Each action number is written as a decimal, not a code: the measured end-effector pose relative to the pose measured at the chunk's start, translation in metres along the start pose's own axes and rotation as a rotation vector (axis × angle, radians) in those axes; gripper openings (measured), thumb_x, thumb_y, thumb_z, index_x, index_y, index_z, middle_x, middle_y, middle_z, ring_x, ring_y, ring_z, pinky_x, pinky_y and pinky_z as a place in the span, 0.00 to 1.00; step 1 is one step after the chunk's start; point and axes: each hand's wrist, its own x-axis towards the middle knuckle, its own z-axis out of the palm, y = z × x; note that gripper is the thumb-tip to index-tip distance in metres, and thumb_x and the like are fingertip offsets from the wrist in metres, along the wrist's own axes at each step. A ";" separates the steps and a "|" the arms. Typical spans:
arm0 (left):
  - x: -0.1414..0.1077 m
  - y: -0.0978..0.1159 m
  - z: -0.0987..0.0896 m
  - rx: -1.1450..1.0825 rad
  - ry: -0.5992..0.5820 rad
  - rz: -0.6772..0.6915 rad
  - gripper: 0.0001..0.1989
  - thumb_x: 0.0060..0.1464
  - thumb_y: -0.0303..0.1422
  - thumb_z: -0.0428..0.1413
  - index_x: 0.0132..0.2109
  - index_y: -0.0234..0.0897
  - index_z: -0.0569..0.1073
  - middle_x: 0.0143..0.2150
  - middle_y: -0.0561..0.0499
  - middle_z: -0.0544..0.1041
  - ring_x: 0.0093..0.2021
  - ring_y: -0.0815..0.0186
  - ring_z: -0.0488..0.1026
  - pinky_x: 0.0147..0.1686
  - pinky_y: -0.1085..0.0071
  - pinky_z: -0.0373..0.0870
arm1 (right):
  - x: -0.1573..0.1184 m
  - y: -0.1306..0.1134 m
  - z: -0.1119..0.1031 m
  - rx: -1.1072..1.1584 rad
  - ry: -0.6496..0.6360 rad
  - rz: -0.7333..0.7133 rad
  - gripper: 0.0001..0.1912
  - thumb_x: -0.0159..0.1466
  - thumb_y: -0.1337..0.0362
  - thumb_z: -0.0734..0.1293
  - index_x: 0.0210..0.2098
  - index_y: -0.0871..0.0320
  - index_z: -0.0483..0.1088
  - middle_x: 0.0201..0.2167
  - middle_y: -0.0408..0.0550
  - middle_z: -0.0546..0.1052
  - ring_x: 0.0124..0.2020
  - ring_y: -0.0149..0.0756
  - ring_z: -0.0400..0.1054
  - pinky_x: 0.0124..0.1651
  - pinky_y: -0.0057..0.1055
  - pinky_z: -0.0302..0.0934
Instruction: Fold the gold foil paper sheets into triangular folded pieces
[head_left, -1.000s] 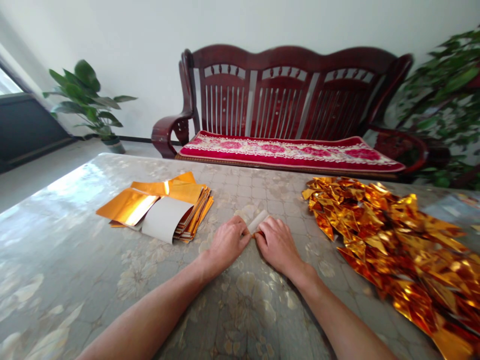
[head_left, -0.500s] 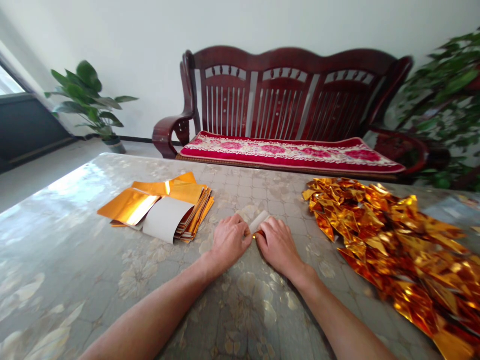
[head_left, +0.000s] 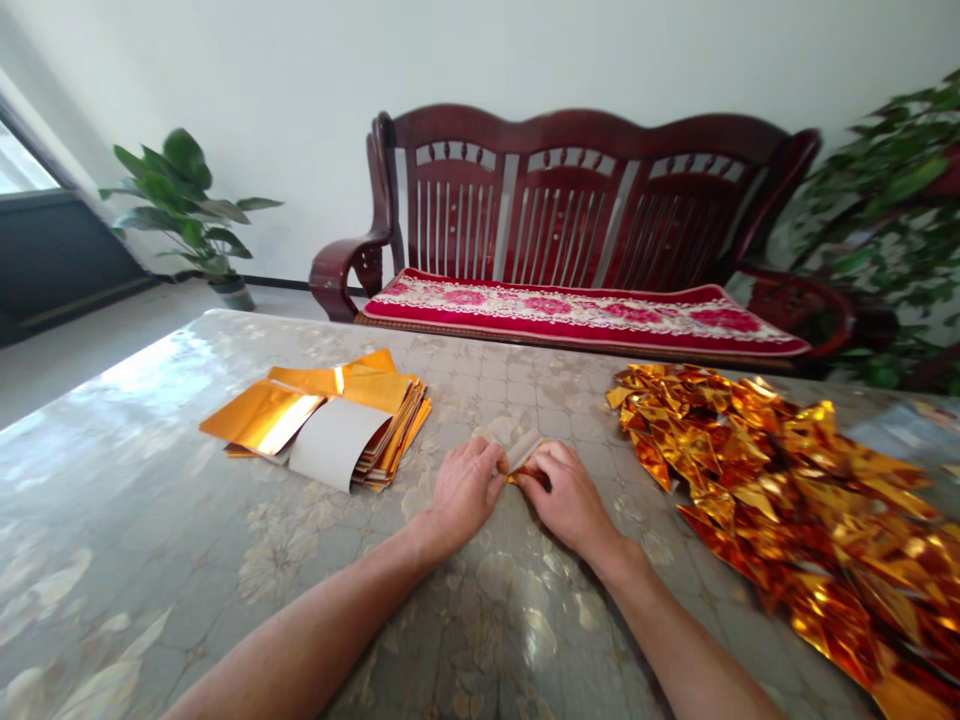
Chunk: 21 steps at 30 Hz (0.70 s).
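A small sheet of paper [head_left: 524,449], pale on one side with gold at its edges, is folded between my two hands just above the table. My left hand [head_left: 471,487] pinches its left end between thumb and fingers. On the other side, my right hand [head_left: 564,492] grips the right end, thumb bent under. A stack of gold foil sheets [head_left: 259,408] lies to the left, one sheet on it showing its grey-white side. To the right spreads a large heap of folded gold foil pieces [head_left: 780,480].
The table [head_left: 292,620] has a patterned, glossy cover. Behind it stands a dark red wooden bench [head_left: 574,135] with a red floral cushion [head_left: 547,305]. Clear plastic [head_left: 907,428] lies at the far right. Potted plants stand at left [head_left: 184,190] and right [head_left: 892,210].
My right hand has turned slightly and its thumb and fingers now show a gap, with more of the paper's gold edge visible. The view has tilted up a little.
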 end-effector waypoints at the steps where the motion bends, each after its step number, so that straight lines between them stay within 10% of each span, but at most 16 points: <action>1: 0.000 0.000 0.000 -0.003 -0.003 -0.004 0.03 0.60 0.29 0.54 0.41 0.41 0.71 0.42 0.51 0.73 0.44 0.61 0.72 0.43 0.68 0.64 | 0.000 0.002 -0.001 0.008 0.001 -0.007 0.07 0.64 0.67 0.66 0.29 0.55 0.67 0.35 0.46 0.71 0.41 0.38 0.65 0.46 0.34 0.59; 21: 0.000 0.000 0.002 -0.024 0.028 0.032 0.12 0.61 0.29 0.53 0.47 0.48 0.77 0.48 0.51 0.72 0.48 0.61 0.71 0.48 0.65 0.67 | 0.002 0.006 -0.001 -0.174 0.012 0.108 0.09 0.64 0.62 0.67 0.27 0.55 0.68 0.32 0.45 0.71 0.39 0.38 0.63 0.44 0.32 0.54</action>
